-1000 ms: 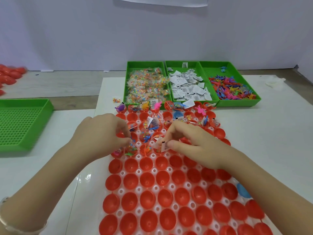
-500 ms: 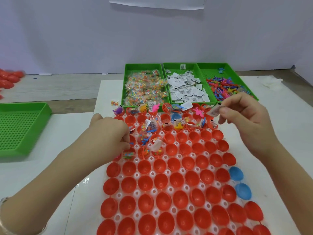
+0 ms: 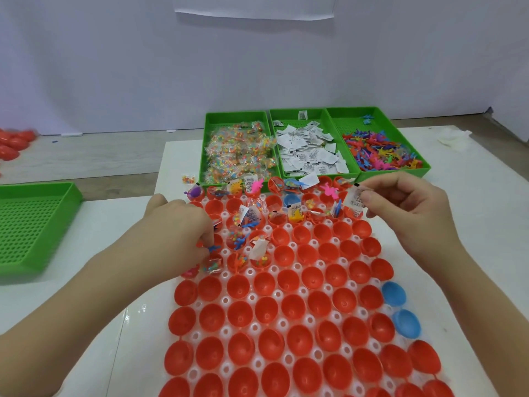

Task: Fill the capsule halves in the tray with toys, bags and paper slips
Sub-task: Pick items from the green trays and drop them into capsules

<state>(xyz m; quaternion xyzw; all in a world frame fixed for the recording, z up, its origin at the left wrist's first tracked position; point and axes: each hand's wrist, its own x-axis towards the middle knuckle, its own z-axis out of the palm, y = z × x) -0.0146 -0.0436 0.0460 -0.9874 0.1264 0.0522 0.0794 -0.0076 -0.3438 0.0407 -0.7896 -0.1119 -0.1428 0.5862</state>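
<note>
Head view showed us the right hand (image 3: pixel 409 216) raised over the far right corner of the tray (image 3: pixel 282 322). Its thumb and forefinger pinched one paper slip (image 3: pixel 355 199), and the other fingers were loosely curled. A second before, that hand had been low over the middle of the tray. Half a second before, it was already up at the right with the slip, and now it sat only slightly lower, the slip just above the filled halves at the far end.

The left hand (image 3: pixel 177 233) had stayed at the tray's left side, fingers curled down over filled halves. A small blue toy (image 3: pixel 214 248) showed at its fingertips, but we could not tell whether the hand gripped it.

The red capsule halves (image 3: pixel 266 309) stood in the tray's wells. Only those in the far rows and near the left hand held toys, bags and slips, as before. Two blue halves (image 3: pixel 393 293) sat at the right edge.

Beyond the tray stood three green bins (image 3: pixel 206 144) side by side, holding the bags (image 3: pixel 240 153), the loose slips (image 3: pixel 309 156) and the toys (image 3: pixel 380 153). Another green bin (image 3: pixel 34 224) lay well apart on the left.
</note>
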